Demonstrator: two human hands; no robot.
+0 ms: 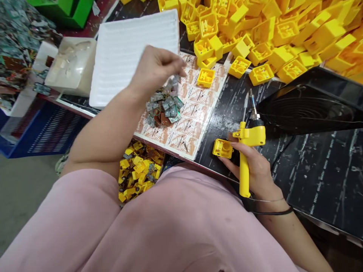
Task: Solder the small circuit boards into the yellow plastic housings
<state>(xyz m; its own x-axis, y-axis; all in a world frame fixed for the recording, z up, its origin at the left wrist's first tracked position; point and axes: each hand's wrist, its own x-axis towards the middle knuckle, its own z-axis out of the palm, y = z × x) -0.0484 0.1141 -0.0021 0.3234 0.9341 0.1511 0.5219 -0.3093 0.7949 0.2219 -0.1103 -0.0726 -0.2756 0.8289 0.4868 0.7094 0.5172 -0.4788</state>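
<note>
My left hand (159,68) is raised above a patterned sheet, its fingers pinched together and blurred by motion. Whatever it may hold is too smeared to name. Just below it lies a small heap of circuit boards (170,105) with wires. My right hand (255,166) is closed around a yellow soldering gun (244,166), whose metal tip and feed tube point away from me. The thumb and fingers of that same hand also grip an open yellow plastic housing (222,148) at the table's front edge. Another yellow housing (206,78) sits on the sheet's far right corner.
Many yellow housings (261,53) are piled at the back right. A black fan (306,102) stands below them. White foam (133,53) and a translucent container (72,66) lie on the left. Under the table edge, a bin holds finished-looking yellow pieces (138,170); a blue crate (48,128) stands left.
</note>
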